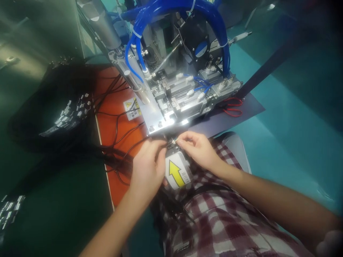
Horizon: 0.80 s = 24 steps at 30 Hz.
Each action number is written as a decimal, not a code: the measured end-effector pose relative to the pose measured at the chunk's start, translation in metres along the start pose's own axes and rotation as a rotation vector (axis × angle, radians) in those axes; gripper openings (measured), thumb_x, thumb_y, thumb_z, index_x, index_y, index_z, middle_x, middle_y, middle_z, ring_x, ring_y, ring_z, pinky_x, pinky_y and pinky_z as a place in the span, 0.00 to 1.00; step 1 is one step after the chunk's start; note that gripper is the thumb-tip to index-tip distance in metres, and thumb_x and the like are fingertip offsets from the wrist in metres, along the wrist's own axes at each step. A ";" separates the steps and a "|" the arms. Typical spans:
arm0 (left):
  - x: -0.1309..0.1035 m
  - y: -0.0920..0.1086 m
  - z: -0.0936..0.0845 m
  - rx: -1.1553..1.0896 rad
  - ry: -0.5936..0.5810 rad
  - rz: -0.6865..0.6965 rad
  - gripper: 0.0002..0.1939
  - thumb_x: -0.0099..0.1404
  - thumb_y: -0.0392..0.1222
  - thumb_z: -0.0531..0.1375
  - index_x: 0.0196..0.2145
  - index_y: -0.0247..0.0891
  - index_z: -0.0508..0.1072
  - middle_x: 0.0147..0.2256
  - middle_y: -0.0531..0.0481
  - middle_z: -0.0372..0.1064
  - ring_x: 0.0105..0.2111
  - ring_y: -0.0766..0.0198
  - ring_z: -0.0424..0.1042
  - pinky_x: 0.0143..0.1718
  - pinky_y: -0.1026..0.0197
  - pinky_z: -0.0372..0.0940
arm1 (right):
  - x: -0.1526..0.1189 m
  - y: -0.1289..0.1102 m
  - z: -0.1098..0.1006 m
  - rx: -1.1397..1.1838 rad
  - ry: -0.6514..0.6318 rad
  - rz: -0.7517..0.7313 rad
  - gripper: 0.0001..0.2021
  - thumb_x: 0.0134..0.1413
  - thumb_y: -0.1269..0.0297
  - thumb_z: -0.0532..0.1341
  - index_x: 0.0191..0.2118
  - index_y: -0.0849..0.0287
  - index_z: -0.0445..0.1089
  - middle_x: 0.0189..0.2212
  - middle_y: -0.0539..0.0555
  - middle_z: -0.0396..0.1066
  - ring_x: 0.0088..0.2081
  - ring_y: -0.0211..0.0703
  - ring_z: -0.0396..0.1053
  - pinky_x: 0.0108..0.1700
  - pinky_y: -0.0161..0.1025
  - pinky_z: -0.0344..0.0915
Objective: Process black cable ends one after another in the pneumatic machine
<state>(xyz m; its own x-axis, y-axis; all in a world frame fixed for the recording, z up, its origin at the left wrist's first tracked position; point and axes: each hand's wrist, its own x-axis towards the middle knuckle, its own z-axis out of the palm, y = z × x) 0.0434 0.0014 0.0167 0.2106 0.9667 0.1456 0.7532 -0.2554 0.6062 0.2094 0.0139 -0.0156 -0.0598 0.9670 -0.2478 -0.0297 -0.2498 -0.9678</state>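
Note:
My left hand (148, 162) is closed in a pinch at the machine's front edge, with a dark cable running toward its fingers. What lies between those fingertips is mostly hidden. Just to the right, my right hand (197, 148) pinches thin wire ends (174, 140), which look fine and partly coloured. The fingertips of both hands are a short way apart over a small metal fixture. Below them sits a white plate with a yellow arrow (175, 174). Directly beyond my hands stands a metal machine (184, 103) with small pneumatic parts.
Thick blue air tubes (139, 23) arch over the machine. Black cables (116, 125) cross the orange mat (107, 82). At the left lies a dark cable bundle with shiny metal ends (72, 116). Red loops, apparently scissor handles (233, 111), rest to the right. A warning label (132, 109) is on the mat.

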 end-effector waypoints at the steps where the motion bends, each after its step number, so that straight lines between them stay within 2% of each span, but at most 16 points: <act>1: 0.000 -0.001 0.000 0.014 -0.005 -0.003 0.07 0.65 0.35 0.55 0.36 0.40 0.73 0.32 0.51 0.67 0.29 0.65 0.69 0.29 0.64 0.66 | 0.000 0.001 0.000 -0.007 0.007 -0.002 0.07 0.51 0.63 0.63 0.30 0.61 0.71 0.27 0.51 0.70 0.28 0.37 0.67 0.28 0.34 0.63; 4: 0.001 -0.004 -0.002 0.043 -0.005 0.030 0.07 0.65 0.36 0.55 0.34 0.40 0.73 0.32 0.49 0.67 0.31 0.63 0.70 0.28 0.64 0.66 | 0.000 0.001 0.000 -0.009 0.025 0.022 0.07 0.50 0.63 0.64 0.29 0.62 0.71 0.27 0.51 0.69 0.28 0.37 0.65 0.27 0.33 0.61; 10: 0.002 -0.011 -0.009 0.038 -0.088 0.108 0.10 0.65 0.34 0.54 0.40 0.40 0.74 0.36 0.48 0.68 0.37 0.61 0.72 0.33 0.63 0.68 | 0.000 -0.002 -0.001 0.021 -0.024 0.068 0.07 0.51 0.62 0.63 0.30 0.62 0.70 0.23 0.46 0.65 0.20 0.30 0.56 0.21 0.31 0.53; 16: -0.003 -0.013 -0.008 0.038 -0.056 0.157 0.12 0.64 0.31 0.53 0.41 0.40 0.74 0.35 0.49 0.67 0.34 0.65 0.71 0.31 0.66 0.67 | 0.000 -0.001 -0.002 -0.013 -0.055 0.064 0.08 0.52 0.62 0.62 0.31 0.61 0.68 0.25 0.47 0.65 0.20 0.30 0.57 0.21 0.32 0.53; 24: -0.004 -0.017 -0.006 0.017 -0.051 0.175 0.15 0.63 0.29 0.54 0.44 0.40 0.74 0.35 0.50 0.65 0.30 0.67 0.69 0.27 0.68 0.65 | 0.002 0.001 -0.005 -0.071 -0.066 0.046 0.07 0.53 0.63 0.61 0.30 0.61 0.68 0.26 0.49 0.67 0.26 0.36 0.63 0.29 0.35 0.60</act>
<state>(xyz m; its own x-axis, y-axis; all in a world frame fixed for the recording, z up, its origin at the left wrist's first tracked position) 0.0258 0.0018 0.0106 0.3699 0.9055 0.2078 0.7130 -0.4201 0.5614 0.2140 0.0160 -0.0173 -0.1253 0.9484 -0.2912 0.0452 -0.2877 -0.9566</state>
